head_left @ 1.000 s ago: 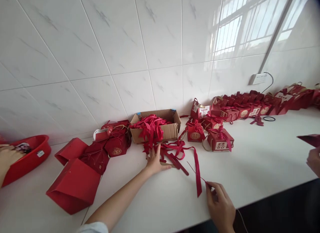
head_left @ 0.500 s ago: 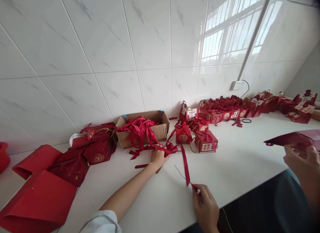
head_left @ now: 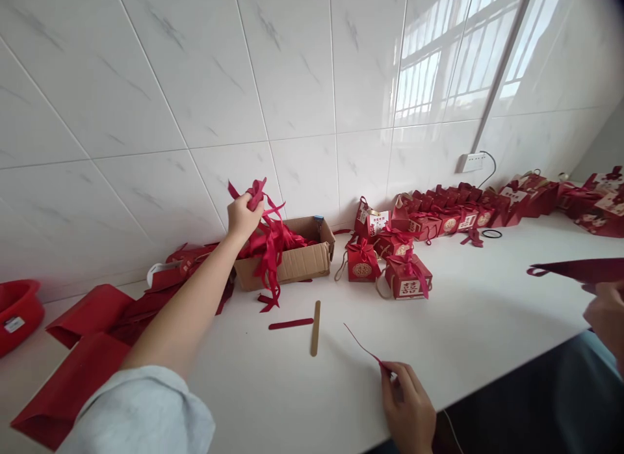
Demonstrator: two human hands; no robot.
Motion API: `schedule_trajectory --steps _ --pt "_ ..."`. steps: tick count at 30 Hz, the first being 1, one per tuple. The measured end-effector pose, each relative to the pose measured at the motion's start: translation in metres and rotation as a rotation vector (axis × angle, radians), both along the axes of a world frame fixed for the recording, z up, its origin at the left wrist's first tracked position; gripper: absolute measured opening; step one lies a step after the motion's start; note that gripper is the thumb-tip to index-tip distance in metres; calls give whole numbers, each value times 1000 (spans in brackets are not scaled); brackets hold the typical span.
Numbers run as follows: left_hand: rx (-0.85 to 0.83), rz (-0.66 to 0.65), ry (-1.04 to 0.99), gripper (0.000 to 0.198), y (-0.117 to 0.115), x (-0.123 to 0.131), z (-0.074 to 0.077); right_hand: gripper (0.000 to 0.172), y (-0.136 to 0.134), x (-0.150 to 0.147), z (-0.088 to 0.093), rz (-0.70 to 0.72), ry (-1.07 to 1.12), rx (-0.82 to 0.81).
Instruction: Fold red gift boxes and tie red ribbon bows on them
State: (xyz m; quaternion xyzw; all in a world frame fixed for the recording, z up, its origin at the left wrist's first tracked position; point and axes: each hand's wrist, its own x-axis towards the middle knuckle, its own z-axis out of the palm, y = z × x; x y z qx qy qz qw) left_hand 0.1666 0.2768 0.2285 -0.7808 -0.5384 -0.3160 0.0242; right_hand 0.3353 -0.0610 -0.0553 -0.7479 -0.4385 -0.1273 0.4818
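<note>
My left hand (head_left: 244, 214) is raised above the cardboard box (head_left: 307, 262), closed around a bunch of red ribbons (head_left: 271, 255). Long tails of them hang over the box's front edge and touch the white table. More ribbon lies inside the box. Low in the view, my right hand (head_left: 407, 402) pinches the end of a thin red ribbon (head_left: 363, 345), seen edge-on, which sticks out toward the upper left. Between the hands, a dark red flat stick (head_left: 291, 324) and a tan flat stick (head_left: 316, 328) lie on the table.
Small red gift boxes (head_left: 408, 275) with bows stand right of the carton, and a long row (head_left: 451, 213) runs along the tiled wall. Red boxes (head_left: 73, 382) and a red basin (head_left: 19, 314) are at left. Another person's hand (head_left: 607, 314) holds a dark red piece at right.
My left hand has lifted the ribbons from the table up and left, above the box, uncovering the two sticks. My right hand stays nearly in place with its thin ribbon.
</note>
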Motion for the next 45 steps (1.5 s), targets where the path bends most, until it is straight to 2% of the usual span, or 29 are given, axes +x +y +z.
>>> schedule_trajectory --steps 2,5,9,12,15,17,20,23,25,30,35,41,45 --pt "-59 -21 74 39 8 2 -2 27 0 0 -1 10 -2 4" --pt "-144 -39 183 44 6 -2 -17 26 0 1 0 13 -13 14" --pt "-118 -6 237 47 -16 -23 -31 27 -1 1 0 3 -21 9" --pt "-222 -51 304 47 -41 -43 -50 29 -2 1 -2 -11 -14 0" --pt "-441 -123 419 52 -65 -61 -88 29 -2 1 -4 -15 -3 -5" --pt "-522 -136 464 69 -76 -69 -121 29 -2 1 -5 -16 3 -10" --pt "-527 -121 461 88 -85 -70 -166 28 -2 0 -4 -11 7 -20" --pt "-494 -96 431 84 -83 -62 -192 29 -2 0 -3 4 5 -23" --pt "-465 -74 407 75 -80 -55 -199 30 -3 0 -2 9 2 -20" --pt "-396 -1 394 54 -69 -41 -207 30 -2 -1 -1 -23 -7 -18" --pt "-296 -19 454 31 -67 -38 -216 30 -1 0 -1 -20 -28 -7" --pt "-251 -85 547 31 -63 -43 -219 31 -1 0 -3 -27 -41 -14" --pt "-265 -172 608 32 -53 -45 -214 31 -1 0 -3 -34 -45 -6"
